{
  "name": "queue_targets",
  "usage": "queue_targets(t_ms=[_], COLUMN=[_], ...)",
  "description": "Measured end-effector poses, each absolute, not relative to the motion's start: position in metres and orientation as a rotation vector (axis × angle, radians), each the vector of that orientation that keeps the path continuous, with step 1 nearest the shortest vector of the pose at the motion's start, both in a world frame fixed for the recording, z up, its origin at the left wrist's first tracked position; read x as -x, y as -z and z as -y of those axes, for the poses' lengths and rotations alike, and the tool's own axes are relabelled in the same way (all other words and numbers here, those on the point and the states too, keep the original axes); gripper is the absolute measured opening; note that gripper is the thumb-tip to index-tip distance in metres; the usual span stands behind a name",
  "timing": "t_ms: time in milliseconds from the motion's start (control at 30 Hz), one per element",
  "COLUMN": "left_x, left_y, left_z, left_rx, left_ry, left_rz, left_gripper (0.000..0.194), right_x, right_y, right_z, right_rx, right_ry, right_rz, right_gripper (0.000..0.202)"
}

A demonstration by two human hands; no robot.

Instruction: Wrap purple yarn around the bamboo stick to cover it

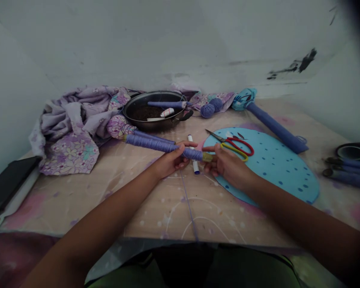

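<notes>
A stick wound with purple yarn (150, 143) is held crosswise above the table, its yellowish ends bare. My left hand (171, 160) is closed round it right of its middle, index finger stretched out. The right end sits in the closed fingers of my right hand (226, 163). From my left hand a purple strand (188, 202) runs down over the table's front edge. Under the stick, between the hands, lies a white marker (195, 162) with a blue end. Just beyond my right hand, scissors (232, 145) with red and yellow handles rest on a blue dotted oval sheet (267, 160).
A black pan (156, 124) holding a purple-wrapped piece stands at the back, with yarn balls (208, 111) beside it. Flowered cloth (78, 132) is heaped at the left near a black device (10, 184). Purple rolls (352, 174) and black tape (352, 152) lie far right.
</notes>
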State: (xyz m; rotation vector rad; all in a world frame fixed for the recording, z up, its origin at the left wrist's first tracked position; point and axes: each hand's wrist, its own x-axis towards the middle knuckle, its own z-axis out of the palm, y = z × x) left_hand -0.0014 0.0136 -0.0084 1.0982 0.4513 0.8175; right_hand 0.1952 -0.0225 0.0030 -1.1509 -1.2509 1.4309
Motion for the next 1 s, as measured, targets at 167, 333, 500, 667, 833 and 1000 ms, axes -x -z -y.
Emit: queue_targets(t_ms=[167,333,500,667,833,1000], left_x=[0.001,-0.001,0.000,0.002,0.001,0.002], left_y=[0.009,0.009,0.010,0.008,0.006,0.007], left_z=[-0.013,-0.012,-0.013,-0.013,-0.013,-0.014], left_rx=[-1.128,-1.153,-1.153,-1.147,-1.135,-1.117], left_ry=[-0.822,-0.846,-0.840,-0.812,-0.776,-0.773], left_rz=[-0.460,-0.474,-0.487,-0.433,-0.432,-0.416], left_gripper=[0.052,0.056,0.057,0.060,0.060,0.061], right_x=[-0.195,-0.194,-0.194,-0.196,-0.203,-0.205], right_y=[-0.013,-0.023,-0.026,-0.014,-0.005,0.001], right_z=[0.024,0.027,0.029,0.031,0.030,0.027], right_rx=[1.104,1.127,1.018,1.153,0.996,0.826], right_ry=[-1.837,-2.230,-2.132,-1.564,-0.185,0.165], right_rz=[0.944,0.781,0.646,1.259,1.886,1.971], right_gripper=[0.024,0.046,0.039,0.016,0.022,0.030])
